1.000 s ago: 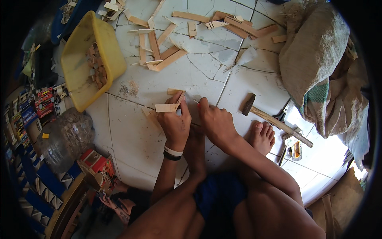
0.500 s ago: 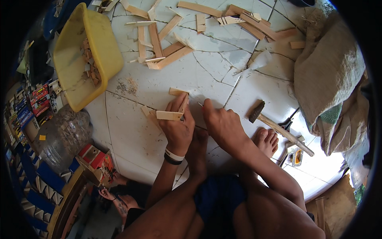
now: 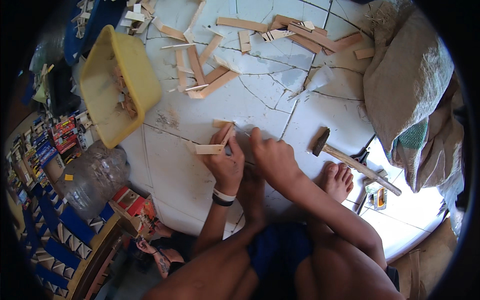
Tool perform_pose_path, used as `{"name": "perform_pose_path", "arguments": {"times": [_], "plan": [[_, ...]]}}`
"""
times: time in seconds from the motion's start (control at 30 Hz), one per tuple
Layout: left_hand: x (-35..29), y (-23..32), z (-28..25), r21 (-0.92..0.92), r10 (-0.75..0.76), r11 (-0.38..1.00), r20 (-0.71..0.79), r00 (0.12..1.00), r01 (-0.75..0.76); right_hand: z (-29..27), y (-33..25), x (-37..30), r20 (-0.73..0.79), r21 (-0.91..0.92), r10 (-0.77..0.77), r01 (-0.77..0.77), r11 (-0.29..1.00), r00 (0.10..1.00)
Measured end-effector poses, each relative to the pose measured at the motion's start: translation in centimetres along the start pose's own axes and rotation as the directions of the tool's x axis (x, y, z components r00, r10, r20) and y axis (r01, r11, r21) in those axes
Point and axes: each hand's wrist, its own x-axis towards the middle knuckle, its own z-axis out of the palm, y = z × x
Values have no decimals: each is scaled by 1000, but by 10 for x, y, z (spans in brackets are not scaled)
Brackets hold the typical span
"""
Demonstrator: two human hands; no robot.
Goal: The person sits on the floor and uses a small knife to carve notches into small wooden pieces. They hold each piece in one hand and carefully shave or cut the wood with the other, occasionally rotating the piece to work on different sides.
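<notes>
My left hand (image 3: 226,167) is closed round a small assembly of pale wooden strips (image 3: 210,149), joined at angles, above the tiled floor. My right hand (image 3: 274,156), just to its right, is curled in a fist round a thin pointed metal tool (image 3: 243,132). Only the slim shaft shows; the fist hides the handle, so its exact kind is unclear. The shaft points at the far corner of the wooden assembly, its tip at or very near the joint. Beyond my right wrist lies a hammer (image 3: 360,170) with a wooden handle.
A yellow basin (image 3: 150,85) holding wood offcuts stands at left. Loose wooden strips (image 3: 215,80) lie ahead. At right are scissors (image 3: 361,156), a bare foot (image 3: 337,182) and a sack (image 3: 400,100). Another person's hand (image 3: 146,246) shows at lower left, near a red box (image 3: 131,202).
The tool's tip has moved left and away from me, up to the corner of the wooden assembly. My left hand keeps its hold. The whole view has shifted slightly.
</notes>
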Motion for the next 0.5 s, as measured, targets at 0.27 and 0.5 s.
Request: {"name": "perform_pose_path", "arguments": {"times": [0.27,0.5], "plan": [[-1,1,2,8,9,1000,-28,1000,-9,-7,11,-6,59,218,12,-25,976,998],[-1,0,1,-3,-18,1000,-12,1000,18,-2,5,-4,72,133,14,-23,991,997]]}}
